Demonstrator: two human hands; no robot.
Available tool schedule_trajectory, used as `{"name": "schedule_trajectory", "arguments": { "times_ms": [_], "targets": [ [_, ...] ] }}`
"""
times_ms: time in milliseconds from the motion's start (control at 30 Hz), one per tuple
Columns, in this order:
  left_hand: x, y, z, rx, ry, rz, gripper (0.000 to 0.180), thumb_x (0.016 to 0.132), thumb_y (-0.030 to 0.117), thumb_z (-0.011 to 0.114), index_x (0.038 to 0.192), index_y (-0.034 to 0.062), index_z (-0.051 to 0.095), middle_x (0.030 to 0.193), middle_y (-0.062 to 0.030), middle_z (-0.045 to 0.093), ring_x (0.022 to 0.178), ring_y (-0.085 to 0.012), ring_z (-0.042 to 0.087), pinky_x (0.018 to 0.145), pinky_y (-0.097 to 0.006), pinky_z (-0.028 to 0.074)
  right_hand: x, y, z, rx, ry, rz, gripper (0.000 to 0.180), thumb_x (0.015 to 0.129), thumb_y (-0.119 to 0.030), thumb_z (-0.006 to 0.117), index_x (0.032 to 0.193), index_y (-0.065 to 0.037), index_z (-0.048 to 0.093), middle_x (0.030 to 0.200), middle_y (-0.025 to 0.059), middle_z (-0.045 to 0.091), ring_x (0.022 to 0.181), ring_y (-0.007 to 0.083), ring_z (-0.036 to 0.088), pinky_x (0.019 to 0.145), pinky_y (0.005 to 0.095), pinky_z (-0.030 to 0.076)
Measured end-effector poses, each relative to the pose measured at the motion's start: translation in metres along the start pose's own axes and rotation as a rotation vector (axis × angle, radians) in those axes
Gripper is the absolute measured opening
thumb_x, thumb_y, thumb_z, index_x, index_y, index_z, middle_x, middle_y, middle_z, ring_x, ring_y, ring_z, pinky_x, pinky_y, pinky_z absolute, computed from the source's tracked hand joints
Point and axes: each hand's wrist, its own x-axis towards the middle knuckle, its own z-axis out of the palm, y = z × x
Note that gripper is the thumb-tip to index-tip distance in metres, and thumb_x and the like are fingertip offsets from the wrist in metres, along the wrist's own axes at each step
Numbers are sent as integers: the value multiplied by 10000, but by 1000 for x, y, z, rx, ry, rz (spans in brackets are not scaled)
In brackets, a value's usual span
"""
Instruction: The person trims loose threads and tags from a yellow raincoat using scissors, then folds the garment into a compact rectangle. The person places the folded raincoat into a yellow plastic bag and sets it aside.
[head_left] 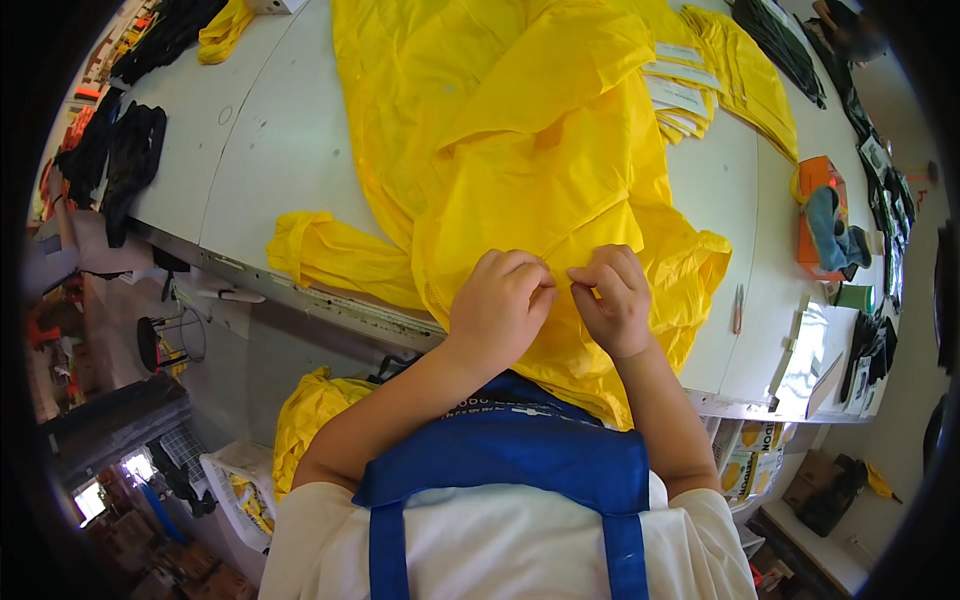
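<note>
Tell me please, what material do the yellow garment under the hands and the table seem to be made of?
The yellow garment looks like thin coated plastic or nylon: slightly glossy, with sharp crinkles. Both the left hand and the right hand pinch it. The table seems a hard, matte, pale grey board, perhaps laminate; its exact material is unclear.

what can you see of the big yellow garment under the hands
The yellow garment is thin, glossy, plastic-like sheet, bright yellow all over, spread crumpled and creased across the pale worktable. A sleeve-like part trails to the left near the table's front edge, and the lower portion drapes over that edge toward the person. A seam or zip line runs down near the left hand. Both the left hand and the right hand pinch a fold of it at the near edge, fingers curled shut on the fabric.
</note>
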Motion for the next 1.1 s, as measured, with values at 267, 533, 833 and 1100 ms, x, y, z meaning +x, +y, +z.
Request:
{"name": "schedule_trajectory", "arguments": {
  "times_ms": [267, 533, 833, 1100],
  "targets": [
    [-3, -2, -16, -611, -111, -358, 82, 867, 81, 605, 918, 35, 561, 788, -19, 596, 659, -83, 523, 557, -228, 415, -13, 4, 6, 42, 80, 57, 234, 587, 80, 674, 772, -40, 595, 756, 118, 532, 726, 299, 546, 629, 356, 459],
    [4, 6, -2, -19, -112, -2, 173, 797, 124, 702, 901, 34, 595, 699, -32, 479, 615, -112, 465, 555, -250, 399, -20, 6, 12, 84, 120, 65, 249, 579, 79, 678, 774, -47, 585, 747, 121, 528, 762, 325, 562, 683, 382, 486],
    [6, -4, -3, -401, -246, -326, 123, 764, 62, 722, 757, 45, 601, 729, 9, 484, 681, -83, 476, 592, -221, 389, -22, 6, 14, 93, 141, 54, 254, 583, 71, 690, 776, -54, 581, 737, 111, 527, 741, 317, 556, 707, 376, 499],
    [7, -10, -9, -927, -354, -698, 103, 870, 55, 626, 883, 59, 524, 766, -10, 556, 609, -60, 476, 512, -168, 350, -28, 29, -42, -99, 189, 196, 351, 657, 5, 749, 972, -40, 600, 977, 116, 604, 934, 285, 572, 828, 368, 454]
  ]
}}
